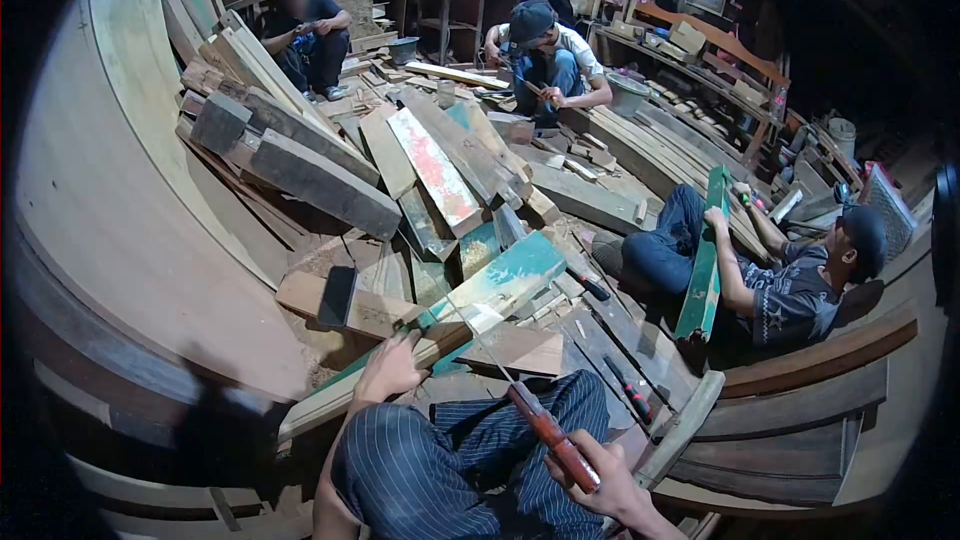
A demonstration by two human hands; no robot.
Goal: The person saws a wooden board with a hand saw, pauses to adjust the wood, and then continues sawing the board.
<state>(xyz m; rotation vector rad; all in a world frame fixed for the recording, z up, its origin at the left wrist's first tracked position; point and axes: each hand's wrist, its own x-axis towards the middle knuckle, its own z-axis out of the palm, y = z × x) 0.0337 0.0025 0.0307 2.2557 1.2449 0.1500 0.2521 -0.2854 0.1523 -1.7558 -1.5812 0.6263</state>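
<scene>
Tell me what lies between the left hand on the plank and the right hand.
Head view: striped trousers and the thin blade of the red-handled tool lie between the left hand and right hand.

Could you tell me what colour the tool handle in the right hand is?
Reddish-brown handle, head view.

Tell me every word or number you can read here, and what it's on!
None can be read.
The green plank under the left hand and the tool in the right hand show no writing.
The pale print on the seated person's dark shirt is too blurred to read.
</scene>
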